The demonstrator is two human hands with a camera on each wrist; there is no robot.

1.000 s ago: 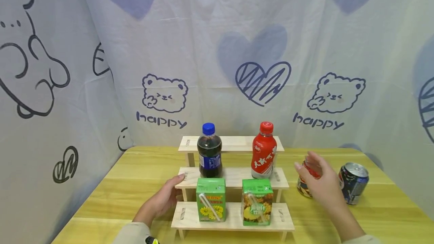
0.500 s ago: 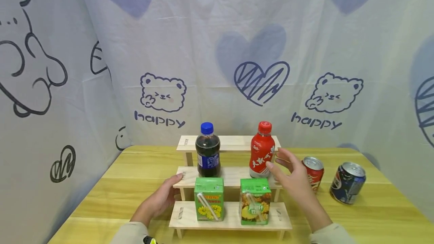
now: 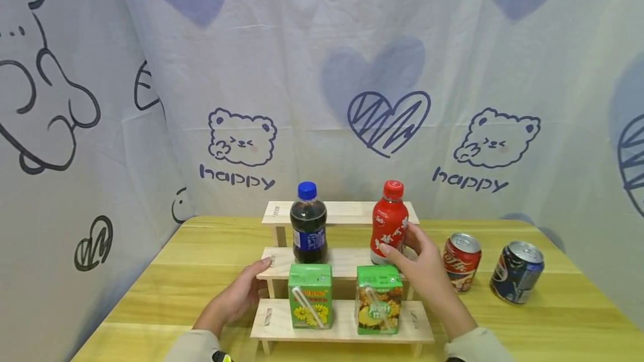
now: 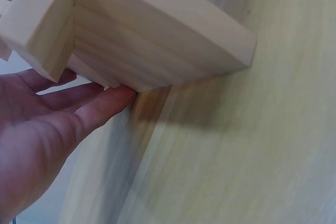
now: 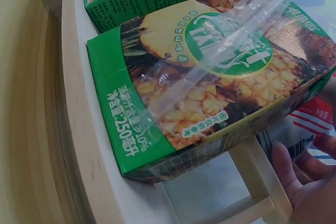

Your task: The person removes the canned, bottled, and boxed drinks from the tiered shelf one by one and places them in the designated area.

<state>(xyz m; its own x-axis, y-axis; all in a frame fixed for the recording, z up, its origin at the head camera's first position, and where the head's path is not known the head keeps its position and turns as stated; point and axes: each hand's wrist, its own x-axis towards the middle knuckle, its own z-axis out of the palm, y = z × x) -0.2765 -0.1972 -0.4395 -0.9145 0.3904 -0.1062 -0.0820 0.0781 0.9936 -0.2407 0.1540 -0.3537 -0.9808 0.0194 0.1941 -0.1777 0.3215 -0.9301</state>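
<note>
Two holds are on: our left hand (image 3: 240, 292) grips the wooden rack (image 3: 344, 317), while our right hand (image 3: 425, 264) has just closed around the red drink bottle (image 3: 387, 222) on its middle tier (image 3: 347, 257), apparently giving us control of its placement.

A blue-capped bottle (image 3: 309, 233) stands behind a flower carton (image 3: 301, 313), a pineapple carton (image 3: 379, 301) alongside; a red can (image 3: 462, 264) and blue can (image 3: 517, 272) share the bench (image 3: 508, 331) before a heart-patterned curtain (image 3: 297, 80).
</note>
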